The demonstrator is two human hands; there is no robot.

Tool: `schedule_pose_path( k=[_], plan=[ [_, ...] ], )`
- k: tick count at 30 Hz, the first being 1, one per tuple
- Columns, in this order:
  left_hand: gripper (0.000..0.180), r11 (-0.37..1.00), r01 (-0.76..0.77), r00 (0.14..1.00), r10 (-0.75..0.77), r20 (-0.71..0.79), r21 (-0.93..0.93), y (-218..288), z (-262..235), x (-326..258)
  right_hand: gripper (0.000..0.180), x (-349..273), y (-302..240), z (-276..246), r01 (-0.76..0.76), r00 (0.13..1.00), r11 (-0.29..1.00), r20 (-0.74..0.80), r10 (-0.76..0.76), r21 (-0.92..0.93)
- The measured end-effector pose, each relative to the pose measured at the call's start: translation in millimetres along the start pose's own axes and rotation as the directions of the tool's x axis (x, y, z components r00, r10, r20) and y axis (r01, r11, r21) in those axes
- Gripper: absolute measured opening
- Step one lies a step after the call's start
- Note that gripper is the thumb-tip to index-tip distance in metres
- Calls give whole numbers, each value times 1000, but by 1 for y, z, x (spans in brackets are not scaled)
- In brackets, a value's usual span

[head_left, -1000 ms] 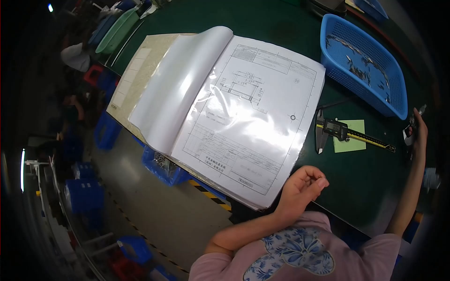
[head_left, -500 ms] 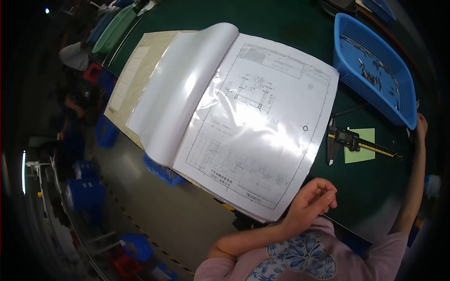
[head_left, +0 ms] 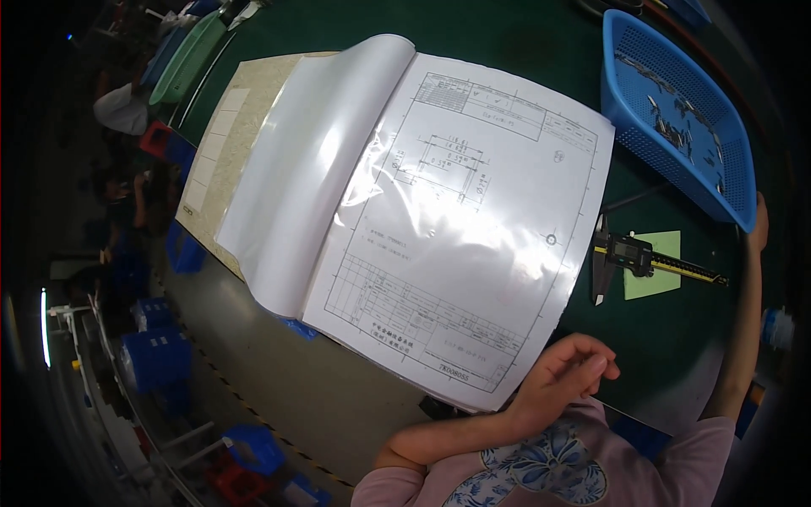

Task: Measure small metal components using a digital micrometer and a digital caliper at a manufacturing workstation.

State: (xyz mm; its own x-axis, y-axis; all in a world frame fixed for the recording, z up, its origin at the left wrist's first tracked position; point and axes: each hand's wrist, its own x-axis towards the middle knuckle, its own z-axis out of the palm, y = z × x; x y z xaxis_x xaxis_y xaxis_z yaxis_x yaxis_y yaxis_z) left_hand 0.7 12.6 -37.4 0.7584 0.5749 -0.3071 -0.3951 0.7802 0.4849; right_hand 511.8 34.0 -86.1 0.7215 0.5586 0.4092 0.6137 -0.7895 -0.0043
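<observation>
My left hand [head_left: 568, 372] rests by the near lower corner of an open binder, its fingers loosely curled in with the thumb over them and nothing visible inside. The binder's right page, a technical drawing [head_left: 473, 245] in a glossy clear sleeve, faces up. At the far right, my right hand [head_left: 759, 226] is against the near end of a blue plastic basket [head_left: 680, 182], its fingers hidden behind the rim. Thin metal parts [head_left: 672, 135] lie scattered in that basket. Between the hands, a digital caliper [head_left: 634, 253] lies partly over a yellow-green paper note [head_left: 663, 283].
A dark green mat [head_left: 524, 34] covers the table. A turned-back sleeve page [head_left: 312, 169] bulges over the binder's left cover [head_left: 221, 152]. Beyond the table's left edge stand a green basket [head_left: 187, 59], blue bins [head_left: 156, 359] and a striped floor line [head_left: 279, 431].
The view has shifted slightly, so the binder sits a little more to the left in the picture. The drawing looks sharper. My right hand shows less beside the basket; my left hand keeps its curl.
</observation>
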Motion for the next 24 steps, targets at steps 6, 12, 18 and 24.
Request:
schedule_pose_path(
  k=[6,12,18,24],
  plan=[
    [14,1000,18,1000,-19,-22,-21,3,2,2,40,3,5,1,74,995,997,73,-72,-16],
    [15,1000,-15,999,14,-50,-7,2,1,2,39,-35,-19,-44,-75,997,984,-11,78,159],
    [17,1000,-2,996,1,-89,-13,-3,10,5,18,-144,-87,-138,412,906,733,-152,-396,542],
    [21,989,-31,997,21,-69,-148,0,3,0,31,-183,-172,-173,670,634,420,-176,-753,613]
  ],
)
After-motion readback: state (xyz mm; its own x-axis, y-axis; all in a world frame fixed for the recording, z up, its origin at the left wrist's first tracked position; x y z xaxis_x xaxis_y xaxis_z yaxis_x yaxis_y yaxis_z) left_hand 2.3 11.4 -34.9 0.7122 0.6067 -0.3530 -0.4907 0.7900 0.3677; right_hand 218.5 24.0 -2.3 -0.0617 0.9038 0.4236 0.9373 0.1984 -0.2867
